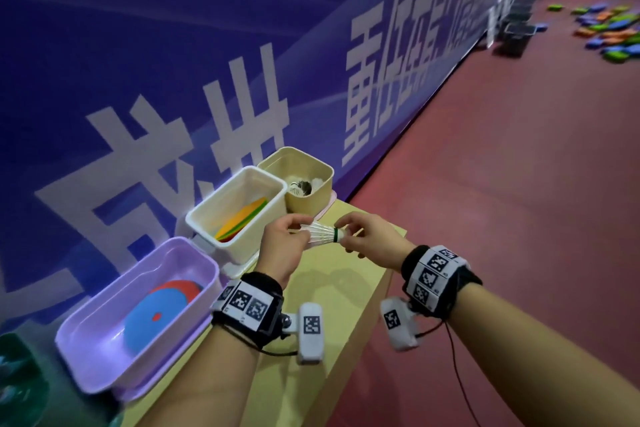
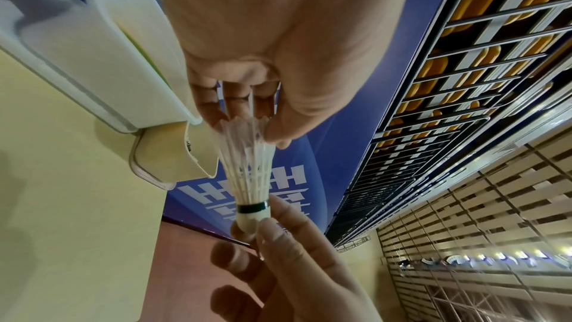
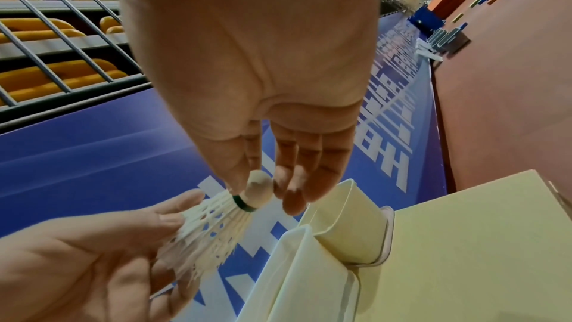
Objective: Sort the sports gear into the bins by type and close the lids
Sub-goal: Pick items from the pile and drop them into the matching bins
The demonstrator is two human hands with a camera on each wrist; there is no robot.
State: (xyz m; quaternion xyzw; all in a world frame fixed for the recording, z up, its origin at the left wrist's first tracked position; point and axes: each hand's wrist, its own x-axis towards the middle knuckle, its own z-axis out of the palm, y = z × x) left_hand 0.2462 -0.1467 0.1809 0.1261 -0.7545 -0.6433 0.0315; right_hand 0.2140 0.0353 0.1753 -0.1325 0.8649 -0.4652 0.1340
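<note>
A purple bin [image 1: 86, 350] holding a blue and red disc [image 1: 156, 317], a white bin [image 1: 204, 218] of coloured discs and a beige bin [image 1: 311, 198] of shuttlecocks stood open along the pale worktop [image 1: 332, 288]. Just above it, the left hand [image 1: 282, 246] pinched the feather skirt of a shuttlecock [image 1: 323, 234] while the right hand [image 1: 370, 239] pinched its cork tip; it lay level between their fingers [image 2: 278, 234], near the beige bin.
</note>
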